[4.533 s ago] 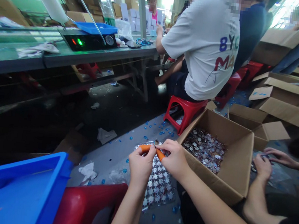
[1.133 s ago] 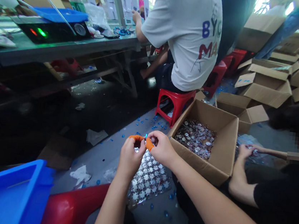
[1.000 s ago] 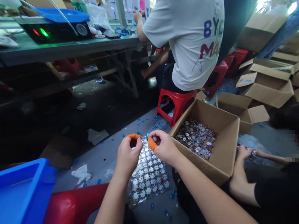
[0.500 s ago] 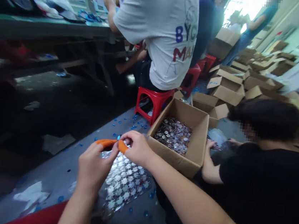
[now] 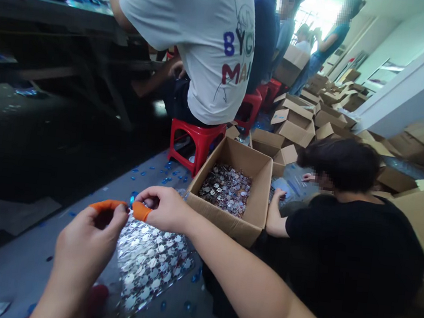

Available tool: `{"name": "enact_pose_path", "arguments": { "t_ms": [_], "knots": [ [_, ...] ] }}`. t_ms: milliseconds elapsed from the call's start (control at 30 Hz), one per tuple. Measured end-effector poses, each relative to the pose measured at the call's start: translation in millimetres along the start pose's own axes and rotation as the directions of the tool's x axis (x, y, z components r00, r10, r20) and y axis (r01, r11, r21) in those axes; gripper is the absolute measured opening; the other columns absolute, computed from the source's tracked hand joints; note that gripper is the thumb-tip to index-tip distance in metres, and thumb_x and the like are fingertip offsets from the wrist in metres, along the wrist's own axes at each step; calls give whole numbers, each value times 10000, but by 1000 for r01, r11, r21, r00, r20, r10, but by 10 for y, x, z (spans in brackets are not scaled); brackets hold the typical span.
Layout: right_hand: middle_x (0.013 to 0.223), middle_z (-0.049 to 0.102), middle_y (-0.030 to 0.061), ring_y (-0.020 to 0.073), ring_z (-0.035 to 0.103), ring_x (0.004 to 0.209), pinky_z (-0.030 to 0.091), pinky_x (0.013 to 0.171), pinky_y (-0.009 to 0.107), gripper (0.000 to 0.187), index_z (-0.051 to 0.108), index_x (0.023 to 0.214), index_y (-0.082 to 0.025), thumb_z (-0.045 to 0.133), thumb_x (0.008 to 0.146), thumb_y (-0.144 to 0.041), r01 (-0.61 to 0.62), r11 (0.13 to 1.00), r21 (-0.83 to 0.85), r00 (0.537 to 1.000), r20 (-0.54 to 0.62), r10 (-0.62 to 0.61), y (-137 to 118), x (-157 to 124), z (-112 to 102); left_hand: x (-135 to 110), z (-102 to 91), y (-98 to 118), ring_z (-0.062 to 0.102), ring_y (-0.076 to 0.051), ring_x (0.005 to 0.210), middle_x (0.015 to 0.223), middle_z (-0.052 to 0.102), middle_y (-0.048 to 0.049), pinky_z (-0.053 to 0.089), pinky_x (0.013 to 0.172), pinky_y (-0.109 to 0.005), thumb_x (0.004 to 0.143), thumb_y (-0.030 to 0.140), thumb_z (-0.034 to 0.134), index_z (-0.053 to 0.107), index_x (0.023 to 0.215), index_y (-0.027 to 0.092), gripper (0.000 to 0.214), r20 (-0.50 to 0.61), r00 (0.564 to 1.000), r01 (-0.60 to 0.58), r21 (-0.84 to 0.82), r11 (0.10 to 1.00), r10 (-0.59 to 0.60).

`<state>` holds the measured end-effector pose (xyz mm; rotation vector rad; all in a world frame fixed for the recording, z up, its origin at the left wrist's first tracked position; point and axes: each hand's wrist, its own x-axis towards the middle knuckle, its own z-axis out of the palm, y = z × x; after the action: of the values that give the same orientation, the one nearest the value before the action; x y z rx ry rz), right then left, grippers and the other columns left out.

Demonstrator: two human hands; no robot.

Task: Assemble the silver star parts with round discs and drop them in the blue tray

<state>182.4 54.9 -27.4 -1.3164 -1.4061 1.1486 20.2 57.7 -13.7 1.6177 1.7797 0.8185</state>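
My left hand (image 5: 84, 251) and my right hand (image 5: 164, 208) are raised together above the floor, each with an orange finger cot on a fingertip (image 5: 105, 204). A second cot (image 5: 140, 211) sits on my right hand. Between them, a small blue piece (image 5: 132, 200) is pinched at the fingertips, though its shape is partly hidden. Below my hands lies a clear bag of silvery charms (image 5: 149, 259). To the right of my right hand stands an open cardboard box (image 5: 257, 200) holding a heap of similar charms.
A co-worker in a black shirt (image 5: 340, 240) crouches right of the box, hands low among loose items. Blue pieces (image 5: 168, 172) lie scattered on the grey floor. A person in a white T-shirt (image 5: 195, 39) sits on a red stool (image 5: 196, 142). Flattened and open cartons (image 5: 294, 122) fill the back right.
The view has swung and tilted, so the table and blue tray have slid away left. The co-worker shows more fully on the right. My hands stay together, pinching at the fingertips.
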Motion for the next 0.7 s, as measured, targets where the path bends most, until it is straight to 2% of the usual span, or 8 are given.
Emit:
{"name": "enact_pose_path", "arguments": {
  "t_ms": [100,200,300,467,700],
  "knots": [
    [739,561,-46,79,481,644,413,583,169,235,705,916,-165,764,693,-209,-25,999,26,1000,-15,25,-6,4,-1,-31,-24,20,669,-265,838,859,728,-53,476,727,-350,751,547,645,714,946,213,393,-1,1000,24,-88,996,-24],
    [738,570,-46,78,483,639,407,575,169,213,707,922,-167,742,721,-230,-19,999,-27,999,-40,18,-32,-3,-7,-110,-33,60,670,-268,877,873,727,-43,490,782,-356,749,557,661,728,909,231,370,-46,996,-76,-52,996,74],
    [741,579,-46,78,481,634,400,574,177,188,710,910,-171,724,741,-252,33,991,-128,997,-61,-41,-63,-10,-20,-160,-22,76,663,-270,878,870,721,-42,492,832,-374,761,564,644,737,896,233,369,-80,977,-197,-3,980,196],
    [779,598,-25,93,510,690,426,637,192,150,711,881,-163,716,752,-239,115,966,-233,988,-78,-136,-91,-16,-28,-134,14,38,669,-261,855,869,716,-52,499,839,-368,771,542,644,754,935,210,386,-144,958,-247,12,969,246],
    [802,593,-3,114,532,712,441,661,217,105,707,853,-164,704,758,-209,157,953,-260,982,-62,-178,-83,-54,-18,-77,54,-100,669,-233,792,836,722,-45,491,768,-340,821,476,632,755,879,201,307,-107,931,-349,28,937,350]
  ]
}}
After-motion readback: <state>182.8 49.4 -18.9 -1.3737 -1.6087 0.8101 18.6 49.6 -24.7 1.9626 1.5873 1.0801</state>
